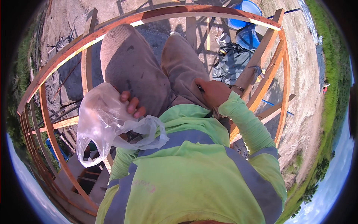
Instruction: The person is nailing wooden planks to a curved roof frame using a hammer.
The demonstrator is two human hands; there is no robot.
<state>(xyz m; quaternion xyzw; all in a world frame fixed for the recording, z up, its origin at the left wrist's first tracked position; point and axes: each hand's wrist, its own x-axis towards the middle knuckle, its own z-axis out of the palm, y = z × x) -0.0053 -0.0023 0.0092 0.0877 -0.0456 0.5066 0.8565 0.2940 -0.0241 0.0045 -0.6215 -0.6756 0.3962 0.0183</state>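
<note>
A thin, clear plastic bag [99, 119] hangs crumpled over my left hand [133, 105], its loose handles trailing toward my waist. My left fingers curl around the bag, and its film covers most of the palm. Beside my right hip, my right hand [216, 93] is closed against the thigh of my brown, dirt-marked trousers [182, 65]. A small dark spot shows between its thumb and fingers; I cannot make out what it is. My sleeves and shirt [201, 175] are bright green with grey bands.
I sit high among wooden beams; one long timber [156, 15] crosses beyond my knees. Slanted rafters [266, 80] stand at my right, others [50, 127] at my left. On the dirt ground below lie blue barrels [248, 37] and black plastic sheeting [233, 63].
</note>
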